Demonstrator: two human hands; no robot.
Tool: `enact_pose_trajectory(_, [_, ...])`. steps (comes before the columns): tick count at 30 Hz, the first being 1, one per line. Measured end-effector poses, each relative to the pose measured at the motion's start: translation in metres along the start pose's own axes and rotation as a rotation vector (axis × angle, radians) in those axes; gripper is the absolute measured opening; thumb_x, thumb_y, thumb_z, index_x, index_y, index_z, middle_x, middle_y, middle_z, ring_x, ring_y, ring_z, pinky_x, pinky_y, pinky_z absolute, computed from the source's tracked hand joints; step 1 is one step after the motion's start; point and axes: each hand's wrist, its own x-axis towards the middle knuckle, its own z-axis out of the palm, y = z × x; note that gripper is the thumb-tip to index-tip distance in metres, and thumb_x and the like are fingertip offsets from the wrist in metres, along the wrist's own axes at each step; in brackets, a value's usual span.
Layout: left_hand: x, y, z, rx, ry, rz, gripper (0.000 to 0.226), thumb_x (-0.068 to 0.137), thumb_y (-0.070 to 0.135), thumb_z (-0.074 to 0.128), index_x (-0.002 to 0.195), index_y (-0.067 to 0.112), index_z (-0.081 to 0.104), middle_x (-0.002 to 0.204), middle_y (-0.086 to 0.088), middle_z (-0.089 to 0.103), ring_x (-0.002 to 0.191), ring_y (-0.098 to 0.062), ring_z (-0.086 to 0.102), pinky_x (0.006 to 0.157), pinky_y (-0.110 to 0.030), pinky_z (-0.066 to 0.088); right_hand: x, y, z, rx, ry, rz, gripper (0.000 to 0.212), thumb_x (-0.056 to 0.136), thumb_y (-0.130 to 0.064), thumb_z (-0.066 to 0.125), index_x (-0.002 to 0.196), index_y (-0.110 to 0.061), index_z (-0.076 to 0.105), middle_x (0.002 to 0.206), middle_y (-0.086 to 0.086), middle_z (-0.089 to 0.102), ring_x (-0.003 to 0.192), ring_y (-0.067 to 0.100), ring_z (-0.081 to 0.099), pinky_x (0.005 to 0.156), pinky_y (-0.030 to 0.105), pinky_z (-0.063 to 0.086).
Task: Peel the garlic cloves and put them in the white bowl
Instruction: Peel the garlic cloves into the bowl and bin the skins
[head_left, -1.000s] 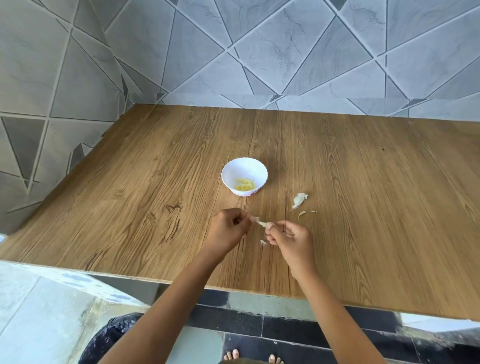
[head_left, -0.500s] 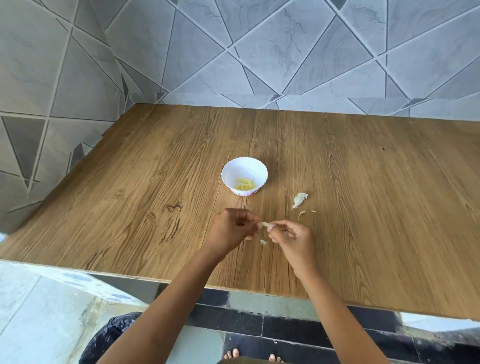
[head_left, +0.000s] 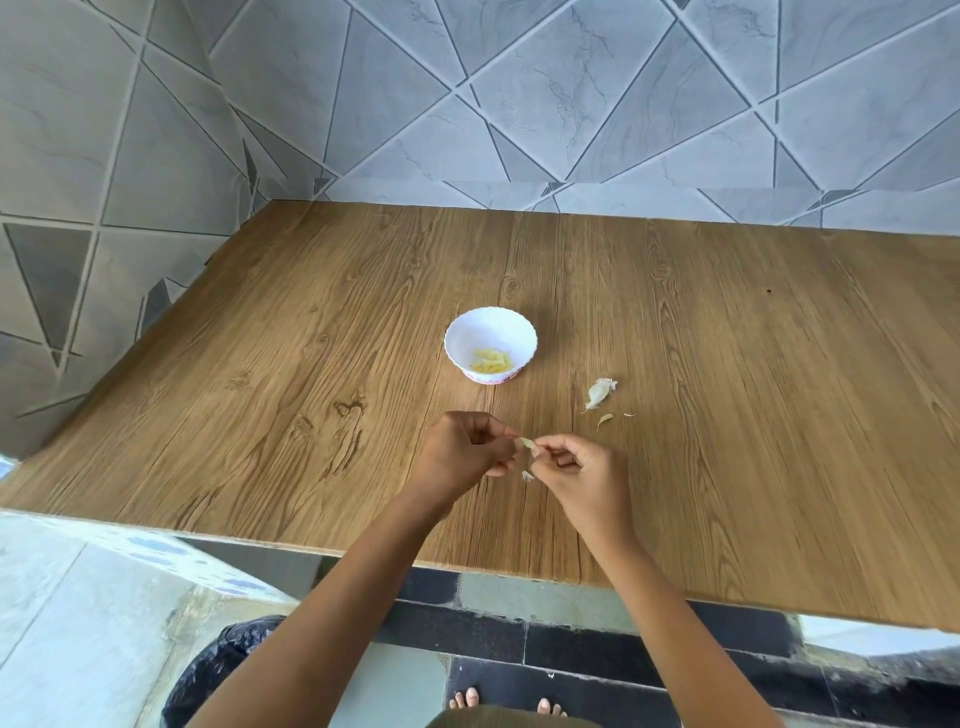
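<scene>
A small garlic clove (head_left: 527, 443) is pinched between the fingertips of my left hand (head_left: 464, 451) and my right hand (head_left: 575, 470), just above the wooden table. Both hands are curled tight around it, so most of the clove is hidden. The white bowl (head_left: 491, 332) stands beyond my hands, a little to the left, with several peeled yellowish cloves (head_left: 491, 361) in its bottom. An unpeeled white clove (head_left: 600, 392) lies on the table to the right of the bowl.
Bits of garlic skin lie on the wood: one scrap (head_left: 528, 475) under my hands, others (head_left: 605, 418) below the unpeeled clove. The table (head_left: 260, 405) meets tiled walls at the back and left. Its front edge runs under my forearms.
My hands have drawn a little closer together around the clove and shifted slightly. The piece showing between the fingertips looks smaller than a second ago.
</scene>
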Motion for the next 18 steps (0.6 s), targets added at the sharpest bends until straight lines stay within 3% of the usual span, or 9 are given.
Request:
enact_pose_trajectory(7, [-0.005,0.004,0.000,-0.082,-0.046,-0.051,0.009,0.086,-0.001,0.064,0.079,0.003,0.068,0.067,-0.006,0.070,0.059,-0.009,0.065,0.057,-0.017,0.052,0.000,0.003,0.002,-0.039,0.042,-0.105,0.007,0.073,-0.011,0.065,0.075,-0.008,0.071,0.065,-0.007,0.067,0.063,-0.001,0.061,0.056,0.011,0.049])
enact_pose_trajectory(10, [-0.004,0.003,-0.002,-0.155,-0.058,-0.099,0.007,0.087,0.001,0.064,0.081,0.003,0.069,0.072,-0.007,0.071,0.063,-0.010,0.067,0.058,-0.017,0.053,0.001,0.002,0.003,0.039,0.031,0.033,0.007,0.078,-0.004,0.067,0.077,-0.010,0.071,0.066,-0.006,0.067,0.060,0.001,0.063,0.057,0.014,0.049])
enact_pose_trajectory(13, [-0.003,0.001,-0.003,-0.250,-0.067,-0.135,0.003,0.085,0.003,0.066,0.087,0.002,0.069,0.075,-0.007,0.071,0.066,-0.011,0.068,0.058,-0.017,0.053,0.002,0.004,0.000,0.165,0.009,0.228,0.021,0.084,0.000,0.061,0.071,-0.017,0.065,0.064,-0.001,0.067,0.057,0.006,0.064,0.058,0.027,0.055])
enact_pose_trajectory(15, [-0.002,0.000,-0.004,-0.250,-0.053,-0.120,0.006,0.084,0.003,0.067,0.089,0.001,0.068,0.074,-0.007,0.071,0.065,-0.011,0.067,0.058,-0.017,0.053,0.002,0.008,-0.002,0.080,0.006,0.172,0.020,0.085,-0.004,0.061,0.069,-0.014,0.064,0.061,-0.002,0.064,0.055,0.005,0.059,0.056,0.027,0.051])
enact_pose_trajectory(18, [-0.001,0.000,-0.006,-0.203,-0.034,-0.087,0.009,0.083,-0.001,0.067,0.092,-0.001,0.068,0.073,-0.007,0.069,0.063,-0.009,0.065,0.060,-0.017,0.053,0.000,0.013,-0.001,-0.109,0.000,0.032,0.013,0.080,-0.012,0.073,0.069,-0.012,0.066,0.059,-0.007,0.061,0.054,0.005,0.054,0.050,0.014,0.042])
